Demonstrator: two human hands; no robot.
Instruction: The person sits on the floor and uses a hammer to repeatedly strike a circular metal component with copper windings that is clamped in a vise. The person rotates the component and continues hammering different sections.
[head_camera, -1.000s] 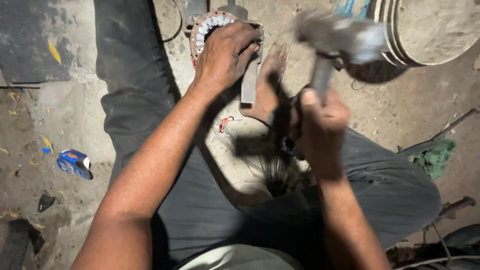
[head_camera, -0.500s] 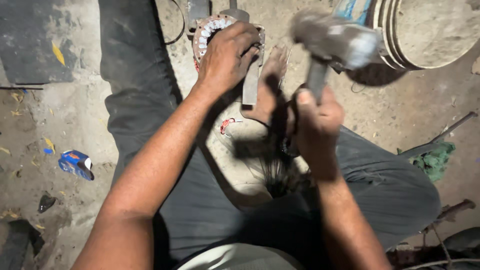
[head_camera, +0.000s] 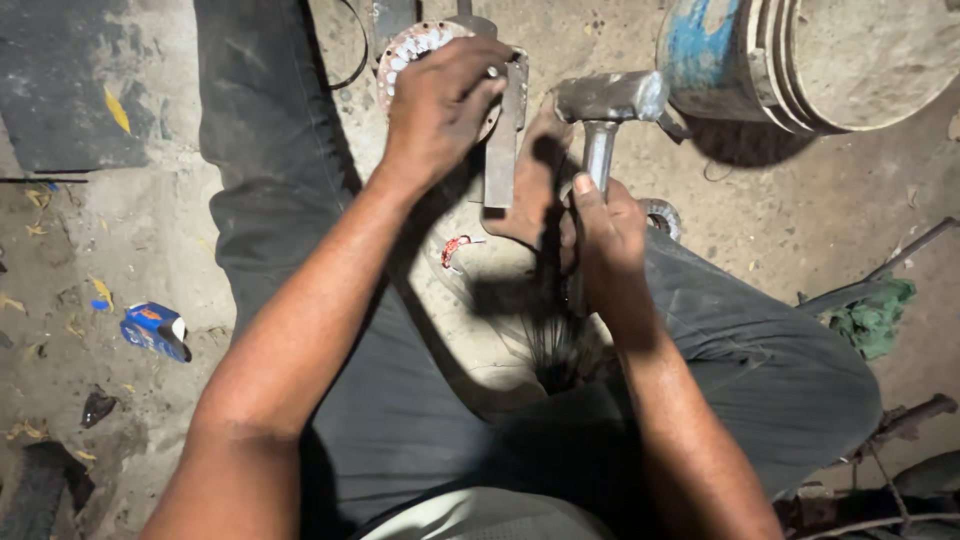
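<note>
I sit on the ground with my legs spread. My left hand is closed over a round metal part with a ring of pale teeth, and a flat metal bar stands against it. My right hand grips the handle of a steel hammer, whose head is level just to the right of the bar's top. My bare foot rests beside the bar, between the two hands.
A blue and white drum stands at the upper right. A small metal ring lies by my right knee. A green rag and metal rods lie right. A blue packet lies left, a dark mat upper left.
The hammer head, blurred and raised to the right before, has come down and left and now sits sharp next to the bar's top. My left hand stays on the round part.
</note>
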